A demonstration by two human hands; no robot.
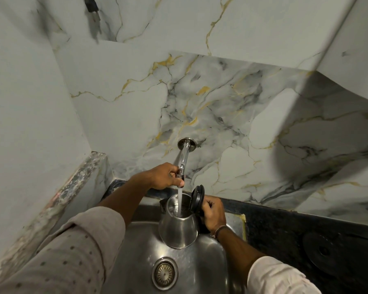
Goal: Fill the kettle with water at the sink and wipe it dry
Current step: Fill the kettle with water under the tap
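Kettle sits under the running tap over the sink, lid flipped open. Right hand grips its handle, left hand is wrapped round the tap.

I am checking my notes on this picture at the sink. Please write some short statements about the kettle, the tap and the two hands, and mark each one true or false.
1. Water runs from the tap into the open kettle. True.
2. The kettle's lid is closed. False: it is flipped up, at the handle side.
3. The left hand is on the tap. True.
4. The right hand holds a cloth. False: it grips the kettle's handle, and no cloth is in view.
5. The kettle stands on the black counter. False: it is held over the steel sink.
6. The sink's drain is visible in the basin. True.
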